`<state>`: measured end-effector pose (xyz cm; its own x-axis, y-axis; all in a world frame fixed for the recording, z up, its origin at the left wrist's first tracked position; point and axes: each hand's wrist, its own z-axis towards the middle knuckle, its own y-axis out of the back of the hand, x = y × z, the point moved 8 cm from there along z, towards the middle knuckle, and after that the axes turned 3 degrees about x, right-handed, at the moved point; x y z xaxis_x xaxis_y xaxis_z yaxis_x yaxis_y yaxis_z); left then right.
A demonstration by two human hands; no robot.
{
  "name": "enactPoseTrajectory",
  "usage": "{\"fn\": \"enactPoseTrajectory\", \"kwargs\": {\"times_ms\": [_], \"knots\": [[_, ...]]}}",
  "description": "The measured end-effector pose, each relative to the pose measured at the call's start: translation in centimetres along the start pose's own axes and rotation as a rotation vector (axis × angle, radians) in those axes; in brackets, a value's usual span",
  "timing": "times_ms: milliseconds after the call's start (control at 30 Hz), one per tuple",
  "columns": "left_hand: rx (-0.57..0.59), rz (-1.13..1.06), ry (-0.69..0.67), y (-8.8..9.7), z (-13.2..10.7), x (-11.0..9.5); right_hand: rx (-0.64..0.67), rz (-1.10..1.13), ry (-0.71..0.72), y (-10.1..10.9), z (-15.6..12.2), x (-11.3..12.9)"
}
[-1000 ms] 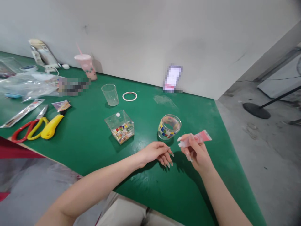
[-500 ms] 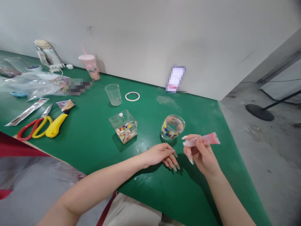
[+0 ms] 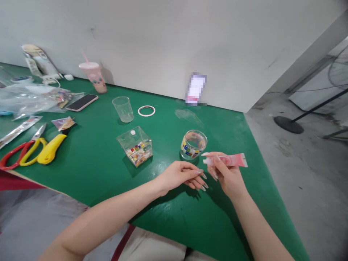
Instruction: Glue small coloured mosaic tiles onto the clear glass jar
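Note:
In my right hand (image 3: 227,175) I grip a soft pink squeeze tube (image 3: 236,160), held level between thumb and fingers with its pale nozzle end to the left. My left hand (image 3: 187,175) is low over the table, fingers loosely stretched, with nothing visible in it. Just beyond both hands stands a clear glass (image 3: 193,145) with rows of coloured mosaic tiles on its side. To its left is a clear box (image 3: 136,148), its lid tilted up, with small coloured tiles inside.
A clear plastic cup (image 3: 123,109) and a white ring (image 3: 146,111) stand farther back. A propped phone (image 3: 196,88) leans at the wall. At left lie red-and-yellow scissors (image 3: 25,150), a yellow-handled cutter (image 3: 53,148), a dark phone (image 3: 82,102) and plastic bags (image 3: 25,98); a pink tumbler (image 3: 94,77) stands behind.
The view has shifted slightly to the right, so things sit farther left. My left fingertips and the tube's nozzle are closer together. My right hand keeps its hold on the tube.

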<state>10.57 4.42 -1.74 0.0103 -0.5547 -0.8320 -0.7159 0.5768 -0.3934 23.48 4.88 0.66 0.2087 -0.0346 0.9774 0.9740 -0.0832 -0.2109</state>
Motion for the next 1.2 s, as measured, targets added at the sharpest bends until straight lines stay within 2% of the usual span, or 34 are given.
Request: {"fn": "enactPoseTrajectory", "kwargs": {"times_ms": [133,367,533,667,867,1200], "knots": [[-0.042,-0.029,0.046,0.6,0.2,0.0,-0.059,0.008,0.005,0.1,-0.2,0.3],[-0.044,-0.105,0.066,1.2,0.2,0.1,-0.013,0.023,-0.004,-0.4,-0.2,0.6],[0.03,-0.222,0.008,0.4,-0.5,-0.2,0.025,0.006,0.011,-1.4,-0.3,0.8],[0.04,-0.265,-0.023,0.2,-0.8,-0.4,-0.041,-0.073,0.048,-1.0,-0.4,0.9],[0.143,-0.309,-0.054,-0.5,-1.0,-0.8,-0.018,-0.185,0.12,-0.9,-0.4,1.3],[0.191,-0.333,-0.02,-1.3,-1.0,-0.5,-0.025,-0.322,0.118,-0.7,-0.4,1.7]]}}
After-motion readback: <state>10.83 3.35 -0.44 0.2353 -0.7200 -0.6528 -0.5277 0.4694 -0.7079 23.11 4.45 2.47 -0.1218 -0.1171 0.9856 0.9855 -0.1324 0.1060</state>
